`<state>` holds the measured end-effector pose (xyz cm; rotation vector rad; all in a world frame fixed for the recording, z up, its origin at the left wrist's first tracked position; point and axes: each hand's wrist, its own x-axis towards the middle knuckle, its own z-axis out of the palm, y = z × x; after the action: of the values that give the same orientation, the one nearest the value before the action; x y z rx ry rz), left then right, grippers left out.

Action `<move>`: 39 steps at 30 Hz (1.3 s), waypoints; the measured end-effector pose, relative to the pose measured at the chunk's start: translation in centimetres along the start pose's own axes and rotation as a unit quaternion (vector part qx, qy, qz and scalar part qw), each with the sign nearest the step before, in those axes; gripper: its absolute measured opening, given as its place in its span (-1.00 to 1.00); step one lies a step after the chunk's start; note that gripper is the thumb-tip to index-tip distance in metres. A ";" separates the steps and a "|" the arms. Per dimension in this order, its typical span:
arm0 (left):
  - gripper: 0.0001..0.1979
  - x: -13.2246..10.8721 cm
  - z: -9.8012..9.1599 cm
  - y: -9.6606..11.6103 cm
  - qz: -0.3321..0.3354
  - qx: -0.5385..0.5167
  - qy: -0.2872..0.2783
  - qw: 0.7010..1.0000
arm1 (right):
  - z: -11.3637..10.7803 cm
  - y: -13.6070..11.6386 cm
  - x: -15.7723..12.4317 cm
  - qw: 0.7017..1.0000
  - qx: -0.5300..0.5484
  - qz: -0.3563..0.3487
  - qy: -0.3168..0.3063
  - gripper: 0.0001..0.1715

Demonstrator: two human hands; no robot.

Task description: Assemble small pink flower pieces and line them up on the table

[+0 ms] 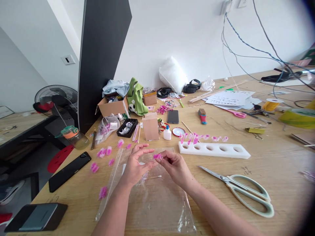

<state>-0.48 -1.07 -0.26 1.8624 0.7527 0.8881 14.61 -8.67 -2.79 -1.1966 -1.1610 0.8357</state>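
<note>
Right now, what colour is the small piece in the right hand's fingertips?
The small piece is bright pink; see head view.

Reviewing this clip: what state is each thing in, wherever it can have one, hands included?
Left hand: open, fingers apart
Right hand: pinching a small fluffy pink piece
Clear plastic sheet: flat beneath the hands
Large scissors with pale green handles: lying flat, blades look closed
White glue bottle with blue cap: upright, capped
Slim black phone: screen dark
Brown cardboard box: open, filled
White foam block with holes: holes up
</note>
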 end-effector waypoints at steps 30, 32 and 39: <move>-0.90 0.0 0.0 -0.2 -0.019 0.003 -0.020 1.000 | 0.0 -0.1 0.0 0.990 -0.117 0.034 -0.074 -0.59; -0.90 0.0 0.0 -0.2 -0.022 0.003 -0.017 1.000 | -0.3 -0.3 0.1 0.988 -0.120 0.045 -0.087 -0.55; -0.92 0.0 0.1 0.1 -0.022 0.023 -0.014 0.999 | -0.5 -0.8 0.3 0.991 -0.072 0.074 -0.087 -0.48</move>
<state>-0.44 -1.16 -0.20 1.8871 0.7997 0.8220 15.12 -8.64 -1.97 -1.3634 -1.3035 0.9981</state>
